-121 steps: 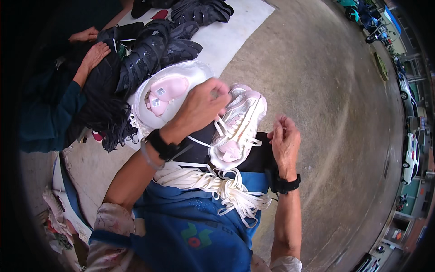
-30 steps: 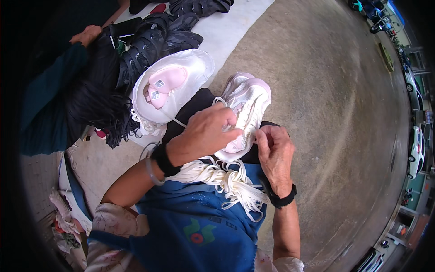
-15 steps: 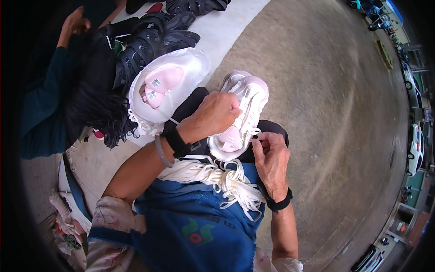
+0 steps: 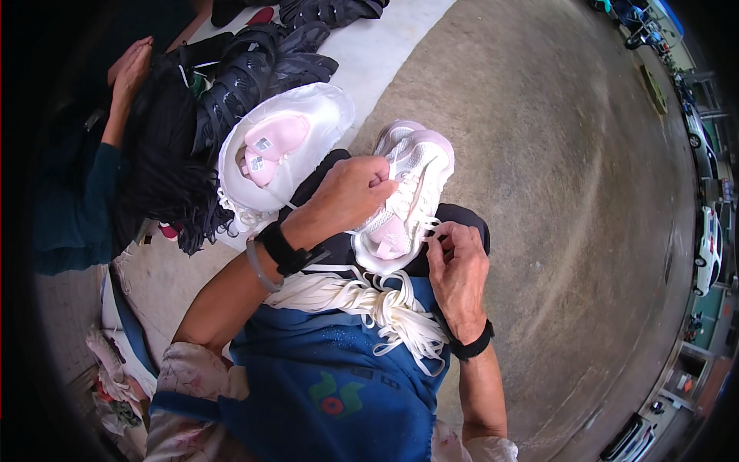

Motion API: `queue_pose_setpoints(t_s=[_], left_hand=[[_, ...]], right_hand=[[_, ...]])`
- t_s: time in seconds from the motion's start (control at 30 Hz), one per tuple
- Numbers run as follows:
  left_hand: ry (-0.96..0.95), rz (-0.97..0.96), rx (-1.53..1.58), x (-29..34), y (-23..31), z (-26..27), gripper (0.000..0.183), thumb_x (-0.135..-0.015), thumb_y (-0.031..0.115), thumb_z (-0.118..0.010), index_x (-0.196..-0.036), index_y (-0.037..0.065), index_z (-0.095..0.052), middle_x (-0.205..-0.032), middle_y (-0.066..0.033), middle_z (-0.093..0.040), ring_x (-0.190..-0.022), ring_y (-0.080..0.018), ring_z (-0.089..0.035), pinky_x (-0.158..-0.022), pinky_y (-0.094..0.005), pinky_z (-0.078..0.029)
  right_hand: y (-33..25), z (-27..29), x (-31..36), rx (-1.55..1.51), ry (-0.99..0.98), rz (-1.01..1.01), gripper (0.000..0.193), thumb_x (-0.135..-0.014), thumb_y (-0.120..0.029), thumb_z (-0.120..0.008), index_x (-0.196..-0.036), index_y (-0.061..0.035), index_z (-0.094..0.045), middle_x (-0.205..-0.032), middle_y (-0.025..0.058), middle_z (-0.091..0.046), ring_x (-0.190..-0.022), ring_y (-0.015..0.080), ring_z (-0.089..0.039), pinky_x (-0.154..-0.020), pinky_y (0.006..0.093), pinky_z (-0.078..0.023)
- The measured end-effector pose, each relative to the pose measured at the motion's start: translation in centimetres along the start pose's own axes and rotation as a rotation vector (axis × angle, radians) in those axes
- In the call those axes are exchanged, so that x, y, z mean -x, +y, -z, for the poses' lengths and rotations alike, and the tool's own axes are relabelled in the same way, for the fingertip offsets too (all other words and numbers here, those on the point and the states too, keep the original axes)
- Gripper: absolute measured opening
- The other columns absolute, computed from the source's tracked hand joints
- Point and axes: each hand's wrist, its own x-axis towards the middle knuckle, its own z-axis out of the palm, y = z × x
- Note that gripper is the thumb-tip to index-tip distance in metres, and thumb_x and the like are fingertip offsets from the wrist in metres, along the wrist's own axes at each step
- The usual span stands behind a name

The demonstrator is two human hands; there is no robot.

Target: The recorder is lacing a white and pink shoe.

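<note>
A white sneaker with pink trim (image 4: pixel 412 177) rests on my dark-clothed knee. My left hand (image 4: pixel 350 192) is closed on a white lace where it crosses the shoe's upper. My right hand (image 4: pixel 458 266) pinches another stretch of lace at the shoe's near side. A bundle of loose white laces (image 4: pixel 369 300) lies across my lap on the blue apron (image 4: pixel 339 385).
A second white shoe with pink insole (image 4: pixel 281 150) lies to the left on a white sheet (image 4: pixel 377 46). Black shoes (image 4: pixel 254 69) are piled beyond it. Another person in a dark teal sleeve (image 4: pixel 73 208) crouches at far left. Bare concrete floor (image 4: pixel 570 192) lies to the right.
My left hand has shifted over the sneaker's upper, pulling lace. My right hand has moved from the shoe's far side to its near edge. The other person's hands moved up.
</note>
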Motion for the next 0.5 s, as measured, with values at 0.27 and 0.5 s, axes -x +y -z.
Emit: queue_pose_setpoints(t_s=[0.27,0.5], left_hand=[[0.195,-0.182,0.011,1.8,-0.8,-1.0,0.014,-0.088,0.009,-0.065,-0.089,-0.001,-0.054,-0.069,-0.0057,-0.057,-0.058,-0.0109,-0.054,-0.054,-0.0282,-0.044],[0.115,-0.169,0.047,2.1,-0.9,-2.2,0.015,-0.087,0.007,-0.066,-0.09,0.0,-0.053,-0.074,-0.0075,-0.057,-0.061,-0.0144,-0.054,-0.058,-0.0292,-0.045]], right_hand=[[0.9,1.0,-0.4,-0.102,-0.04,-0.216,0.023,-0.086,-0.011,-0.067,-0.103,0.0051,-0.066,-0.079,0.0157,-0.064,-0.066,0.0223,-0.062,-0.063,0.0341,-0.05],[0.3,0.7,-0.6,-0.096,-0.003,-0.139,0.021,-0.084,-0.012,-0.07,-0.1,0.0022,-0.067,-0.077,0.0136,-0.06,-0.064,0.0246,-0.06,-0.061,0.0364,-0.049]])
